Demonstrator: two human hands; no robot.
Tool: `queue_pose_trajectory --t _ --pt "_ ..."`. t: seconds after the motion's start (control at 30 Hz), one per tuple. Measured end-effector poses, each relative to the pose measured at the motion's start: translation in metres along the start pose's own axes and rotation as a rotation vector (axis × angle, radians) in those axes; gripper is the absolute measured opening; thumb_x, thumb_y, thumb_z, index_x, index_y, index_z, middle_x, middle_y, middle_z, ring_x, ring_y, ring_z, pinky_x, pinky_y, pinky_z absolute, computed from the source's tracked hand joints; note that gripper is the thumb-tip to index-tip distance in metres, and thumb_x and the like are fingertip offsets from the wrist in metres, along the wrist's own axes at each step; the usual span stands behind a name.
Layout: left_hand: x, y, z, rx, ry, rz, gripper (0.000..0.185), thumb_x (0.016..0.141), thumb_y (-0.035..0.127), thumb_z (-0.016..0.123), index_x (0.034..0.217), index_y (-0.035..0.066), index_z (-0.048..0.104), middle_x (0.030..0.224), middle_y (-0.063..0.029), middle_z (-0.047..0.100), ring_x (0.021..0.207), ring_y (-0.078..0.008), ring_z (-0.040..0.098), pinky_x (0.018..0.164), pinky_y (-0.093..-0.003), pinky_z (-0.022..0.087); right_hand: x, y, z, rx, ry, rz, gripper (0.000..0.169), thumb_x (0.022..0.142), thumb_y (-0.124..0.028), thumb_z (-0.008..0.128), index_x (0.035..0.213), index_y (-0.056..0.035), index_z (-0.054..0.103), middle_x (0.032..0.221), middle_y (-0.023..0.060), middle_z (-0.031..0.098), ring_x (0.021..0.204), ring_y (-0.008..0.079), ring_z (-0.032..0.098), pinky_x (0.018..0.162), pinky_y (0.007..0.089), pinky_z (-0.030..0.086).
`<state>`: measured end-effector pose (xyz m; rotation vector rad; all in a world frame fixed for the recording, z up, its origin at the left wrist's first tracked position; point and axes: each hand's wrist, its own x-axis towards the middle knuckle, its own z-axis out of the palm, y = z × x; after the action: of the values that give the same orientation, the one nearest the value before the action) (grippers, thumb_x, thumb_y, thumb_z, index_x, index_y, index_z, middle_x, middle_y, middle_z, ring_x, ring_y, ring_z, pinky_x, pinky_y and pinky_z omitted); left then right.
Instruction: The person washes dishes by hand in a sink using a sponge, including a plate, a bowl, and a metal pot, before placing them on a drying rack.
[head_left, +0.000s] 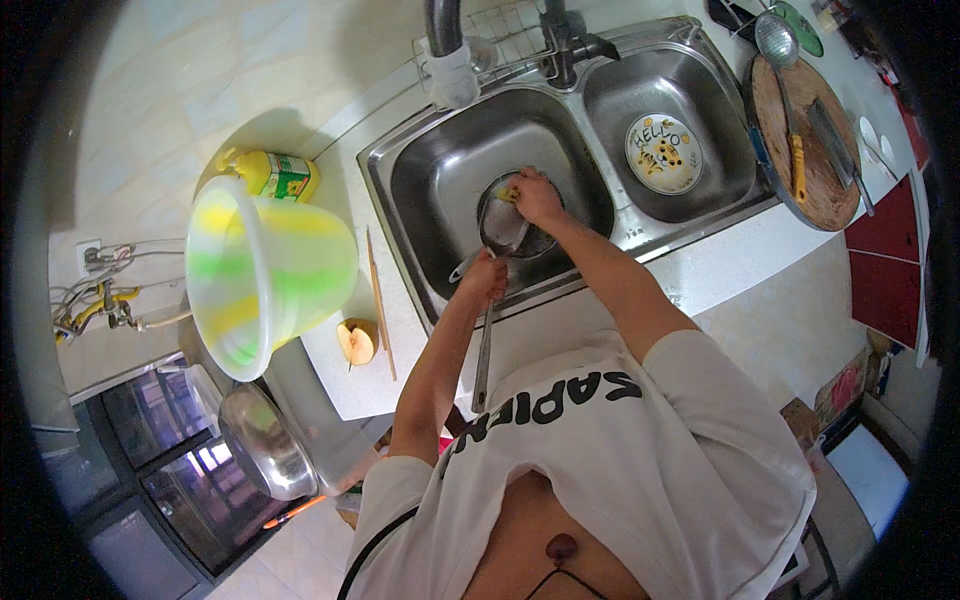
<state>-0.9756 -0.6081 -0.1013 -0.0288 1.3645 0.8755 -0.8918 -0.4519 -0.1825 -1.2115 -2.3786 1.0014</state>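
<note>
In the left basin of a steel double sink (420, 195), my left hand (484, 277) grips the long metal handle of a ladle or spatula (504, 225). Its broad head lies over a round dark dish or pan (540, 241). On that head my right hand (535, 196) presses a small yellowish sponge or scrubber (507, 194). A short looped white handle (459, 271) shows left of my left hand; what it belongs to is hidden. The right basin holds a round plate (664, 154) with a cartoon animal.
Left of the sink are a striped plastic bucket (300, 262), a yellow pump bottle (289, 177), a cut apple (358, 342) and chopsticks (381, 300). A round wooden chopping board (817, 180) with a cleaver (831, 142) and skimmer (786, 97) lies right. The faucet (561, 45) stands behind.
</note>
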Motion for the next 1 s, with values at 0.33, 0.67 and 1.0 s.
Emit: queue_pose_trajectory --t 0.33,0.67,1.0 --pt "0.025 0.011 -0.027 -0.153 0.169 0.170 0.007 0.087 0.018 0.041 0.085 0.012 0.036 0.061 -0.0010 0.038 0.044 -0.0085 0.031 0.037 -0.0217 0.023 -0.032 -0.012 -0.031 -0.018 -0.205 -0.010 0.035 0.071 -0.009 0.058 0.106 -0.0094 0.052 0.111 0.0136 0.048 0.095 0.0334 0.051 0.085 0.0376 0.041" --pt "0.026 0.022 0.001 0.074 -0.032 0.043 0.002 0.082 0.010 0.041 0.082 0.012 0.042 0.057 0.0033 0.035 0.043 -0.0072 0.032 0.035 -0.0198 0.021 -0.047 -0.045 -0.026 0.604 -0.086 -0.244 0.025 0.072 -0.009 0.060 0.094 -0.0011 0.052 0.091 0.0127 0.050 0.086 0.0278 0.051 0.078 0.0332 0.041" --pt "0.012 0.037 0.017 0.066 0.011 0.107 0.029 0.077 0.002 0.035 0.099 0.021 0.034 0.061 0.0006 0.035 0.042 -0.0075 0.029 0.033 -0.0197 0.021 -0.038 -0.040 -0.023 0.395 -0.035 -0.146 0.026 0.066 -0.004 0.059 0.093 -0.0061 0.057 0.094 0.0142 0.052 0.088 0.0323 0.052 0.076 0.0387 0.044"
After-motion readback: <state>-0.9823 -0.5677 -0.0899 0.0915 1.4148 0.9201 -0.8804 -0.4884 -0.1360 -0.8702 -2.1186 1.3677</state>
